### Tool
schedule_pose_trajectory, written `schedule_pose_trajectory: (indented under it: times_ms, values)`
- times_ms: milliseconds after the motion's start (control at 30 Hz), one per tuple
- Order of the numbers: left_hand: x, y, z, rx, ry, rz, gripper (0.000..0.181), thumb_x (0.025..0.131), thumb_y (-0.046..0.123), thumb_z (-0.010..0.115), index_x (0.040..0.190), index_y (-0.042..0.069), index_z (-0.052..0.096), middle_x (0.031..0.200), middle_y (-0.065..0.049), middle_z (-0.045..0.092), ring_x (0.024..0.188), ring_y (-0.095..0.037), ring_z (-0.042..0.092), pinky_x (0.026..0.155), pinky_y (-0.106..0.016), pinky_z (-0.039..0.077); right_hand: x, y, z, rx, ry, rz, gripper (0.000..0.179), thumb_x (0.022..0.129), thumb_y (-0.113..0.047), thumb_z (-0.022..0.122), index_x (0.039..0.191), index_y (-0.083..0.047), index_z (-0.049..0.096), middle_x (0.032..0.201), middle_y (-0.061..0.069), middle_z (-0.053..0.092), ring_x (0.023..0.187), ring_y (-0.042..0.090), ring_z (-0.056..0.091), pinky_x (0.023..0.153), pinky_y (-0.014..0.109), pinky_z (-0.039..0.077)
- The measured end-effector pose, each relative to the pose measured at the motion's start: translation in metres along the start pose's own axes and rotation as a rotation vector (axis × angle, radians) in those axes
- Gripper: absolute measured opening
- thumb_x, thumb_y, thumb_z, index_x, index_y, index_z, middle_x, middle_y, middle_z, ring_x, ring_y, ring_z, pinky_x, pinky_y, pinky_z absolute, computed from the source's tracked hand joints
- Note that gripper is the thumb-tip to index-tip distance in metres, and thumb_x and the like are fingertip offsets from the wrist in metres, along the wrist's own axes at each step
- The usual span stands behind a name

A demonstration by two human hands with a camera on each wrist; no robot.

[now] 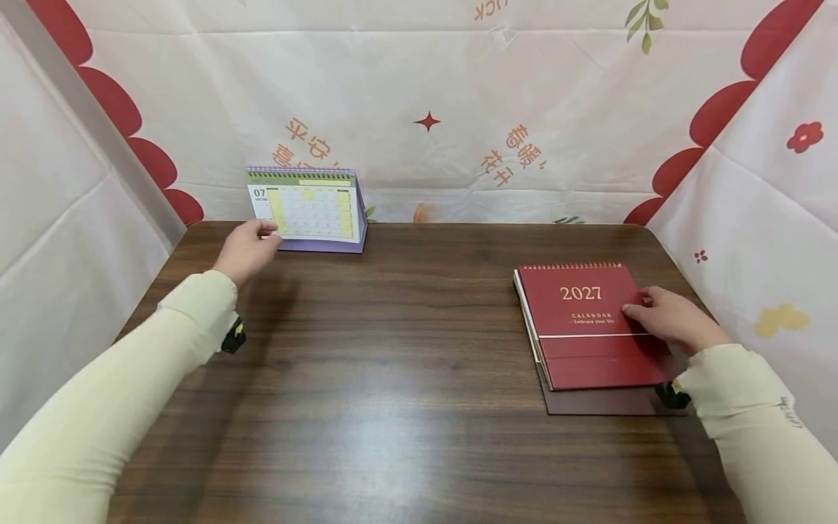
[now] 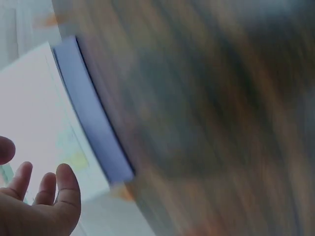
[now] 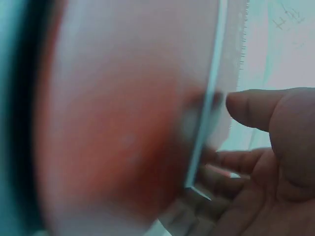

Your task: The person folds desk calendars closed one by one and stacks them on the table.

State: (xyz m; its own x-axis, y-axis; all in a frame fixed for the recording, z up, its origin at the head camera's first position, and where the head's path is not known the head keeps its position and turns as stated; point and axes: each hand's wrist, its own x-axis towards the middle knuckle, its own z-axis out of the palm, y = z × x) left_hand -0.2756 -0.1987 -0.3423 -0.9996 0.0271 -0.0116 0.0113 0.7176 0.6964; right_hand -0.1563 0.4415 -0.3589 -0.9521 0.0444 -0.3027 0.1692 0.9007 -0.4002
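Note:
A small desk calendar (image 1: 313, 211) with a purple stand, marked 07, stands upright at the back left. My left hand (image 1: 249, 247) is at its lower left, fingers loosely bent and parted; the left wrist view shows nothing between thumb and fingers (image 2: 67, 182). On the right, a red spiral-bound 2027 calendar (image 1: 589, 360) lies on the table, its brown base board (image 1: 602, 402) showing at the near edge. My right hand (image 1: 681, 320) reaches over its right edge, thumb above the cover. In the right wrist view, loosely spread fingers (image 3: 236, 160) are beside the blurred red cover.
Both calendars are on a dark wood-grain table (image 1: 393, 349). A patterned white cloth (image 1: 425, 73) rises behind the table's back edge, with more cloth along both sides. The table's surface stretches between the two calendars.

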Motion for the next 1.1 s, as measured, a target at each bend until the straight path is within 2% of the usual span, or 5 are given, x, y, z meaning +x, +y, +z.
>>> schedule_pose_trajectory:
  times_ms: [133,267,500,833,1100]
  values:
    - [0.011,-0.012,-0.021,0.074,0.032,-0.011,0.053,0.099,0.025,0.041,0.142,-0.007,0.045,0.139,-0.029,0.048,0.128,-0.043,0.045,0.104,-0.056,0.036,0.002,-0.013,-0.009,-0.011,0.094,-0.043,0.076,0.104,-0.041,0.043,0.142,0.022,0.025,0.132,0.045,0.04,0.12,0.057,0.04,0.096,0.067,0.036]
    - [0.021,-0.02,-0.034,-0.019,0.091,-0.107,0.059,0.102,0.032,0.037,0.149,-0.004,0.037,0.146,-0.027,0.043,0.131,-0.044,0.042,0.106,-0.057,0.035,0.01,-0.039,-0.007,0.001,0.179,-0.115,0.07,0.104,-0.04,0.046,0.142,0.016,0.032,0.133,0.041,0.043,0.121,0.055,0.043,0.097,0.067,0.035]
    - [0.033,-0.02,-0.029,-0.087,0.074,-0.146,0.067,0.103,0.041,0.034,0.155,0.0,0.023,0.155,-0.025,0.03,0.139,-0.042,0.033,0.11,-0.056,0.031,0.013,-0.109,0.012,0.051,0.3,-0.305,0.045,0.102,-0.028,0.055,0.134,0.002,0.054,0.113,0.025,0.066,0.098,0.037,0.064,0.084,0.055,0.048]
    - [0.054,-0.006,-0.018,-0.311,0.049,-0.147,0.071,0.105,0.044,0.028,0.159,0.006,0.0,0.162,-0.021,0.012,0.146,-0.035,0.02,0.112,-0.049,0.032,0.038,-0.208,0.04,0.056,0.209,-0.485,0.036,0.102,-0.024,0.056,0.131,-0.003,0.059,0.118,0.015,0.067,0.105,0.029,0.063,0.089,0.048,0.05]
    - [0.062,-0.006,-0.006,-0.639,0.149,-0.274,0.043,0.108,0.041,0.027,0.136,0.01,0.04,0.151,-0.006,0.029,0.121,-0.015,0.038,0.095,-0.032,0.048,0.058,-0.264,0.074,0.103,0.099,-0.534,0.04,0.102,-0.026,0.056,0.136,-0.005,0.055,0.124,0.011,0.062,0.108,0.022,0.06,0.091,0.041,0.049]
